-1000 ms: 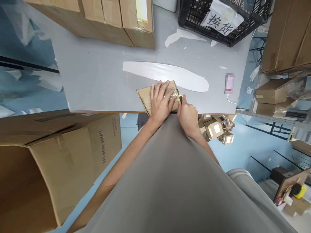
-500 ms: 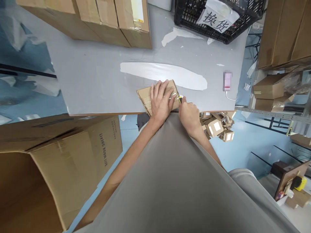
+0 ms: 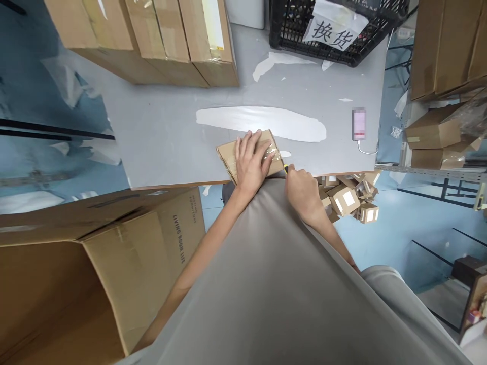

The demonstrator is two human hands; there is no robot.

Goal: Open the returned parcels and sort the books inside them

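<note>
A small flat cardboard box (image 3: 227,153) with clear tape lies at the front edge of the grey table. My left hand (image 3: 251,159) rests on top of it, fingers stretched out and pressing it down. Closed in a fist, my right hand (image 3: 303,192) grips a yellow and black utility knife (image 3: 286,168), most of it hidden by the fingers. The knife's tip is by the box's right edge; I cannot tell whether it touches. Beyond the box lies a long strip of white paper-like sheet (image 3: 262,123).
Tall cartons (image 3: 182,50) and a black plastic crate (image 3: 315,45) stand at the table's back. A phone (image 3: 358,124) with a cable lies right. A large open carton (image 3: 133,268) is at lower left; small boxes (image 3: 346,199) lie on the floor at right.
My right hand and the knife have moved slightly down and right, away from the box's taped area. My left hand stays on the box. The camera view has shifted a little.
</note>
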